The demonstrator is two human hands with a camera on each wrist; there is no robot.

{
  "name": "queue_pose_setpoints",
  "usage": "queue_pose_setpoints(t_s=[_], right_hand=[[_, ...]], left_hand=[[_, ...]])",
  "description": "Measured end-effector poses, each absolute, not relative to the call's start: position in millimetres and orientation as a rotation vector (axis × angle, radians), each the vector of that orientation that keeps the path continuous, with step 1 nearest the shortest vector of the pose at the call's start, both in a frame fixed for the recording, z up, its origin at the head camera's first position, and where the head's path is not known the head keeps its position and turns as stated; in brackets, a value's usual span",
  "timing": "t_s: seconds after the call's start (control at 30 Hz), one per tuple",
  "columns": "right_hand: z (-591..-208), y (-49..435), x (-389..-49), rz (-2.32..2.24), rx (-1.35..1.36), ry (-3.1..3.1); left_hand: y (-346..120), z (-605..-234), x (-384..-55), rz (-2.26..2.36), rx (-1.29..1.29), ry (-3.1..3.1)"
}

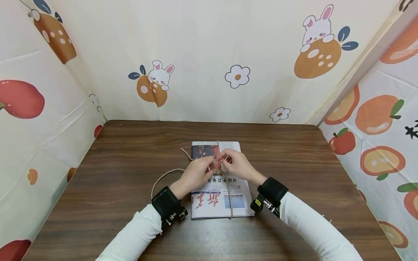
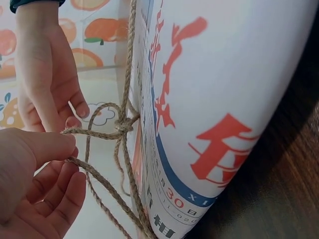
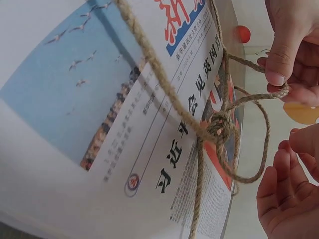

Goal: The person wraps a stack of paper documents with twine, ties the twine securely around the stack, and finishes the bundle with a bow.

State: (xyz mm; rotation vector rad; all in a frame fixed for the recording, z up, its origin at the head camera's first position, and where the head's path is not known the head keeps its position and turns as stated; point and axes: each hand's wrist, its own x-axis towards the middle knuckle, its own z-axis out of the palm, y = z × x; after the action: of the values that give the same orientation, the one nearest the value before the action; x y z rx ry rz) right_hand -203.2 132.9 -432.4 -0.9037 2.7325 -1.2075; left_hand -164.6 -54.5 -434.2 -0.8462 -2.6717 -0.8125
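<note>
A stack of folded newspapers [image 1: 212,208] lies on the table, bound with brown twine [image 1: 228,192] that runs lengthwise and crosswise over it. Where the strands cross, a knot [image 3: 220,124] sits on top, with a loose loop [image 3: 264,149] standing out beside it. My left hand [image 1: 199,172] pinches a bent piece of the twine between thumb and fingers, just above the knot, as the left wrist view shows. Close by, my right hand [image 1: 240,165] hovers over the stack; its fingers [image 3: 279,186] are loosely bent, with no twine visible between them.
A length of twine [image 1: 160,179] curves over the wooden table [image 1: 130,152] left of the stack, and a twine end [image 1: 185,151] sticks out near its upper left. A printed curtain [image 1: 202,43] hangs behind the table and at both sides. Each wrist wears a black camera band [image 1: 272,190].
</note>
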Motion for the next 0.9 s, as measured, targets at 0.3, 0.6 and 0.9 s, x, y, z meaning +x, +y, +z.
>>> queue_pose_setpoints(t_s=[0.3, 0.6, 0.9], right_hand=[[-440, 142, -199, -1.105, -1.040, 2.756], [-441, 142, -192, -1.090, -1.081, 2.727], [-440, 137, -189, -1.064, -1.077, 2.755]], left_hand=[[-55, -435, -168, -0.908, -0.762, -2.669], [-53, -438, -168, -1.046, -0.744, -2.619], [-48, -437, -167, -1.084, -0.718, -2.644]])
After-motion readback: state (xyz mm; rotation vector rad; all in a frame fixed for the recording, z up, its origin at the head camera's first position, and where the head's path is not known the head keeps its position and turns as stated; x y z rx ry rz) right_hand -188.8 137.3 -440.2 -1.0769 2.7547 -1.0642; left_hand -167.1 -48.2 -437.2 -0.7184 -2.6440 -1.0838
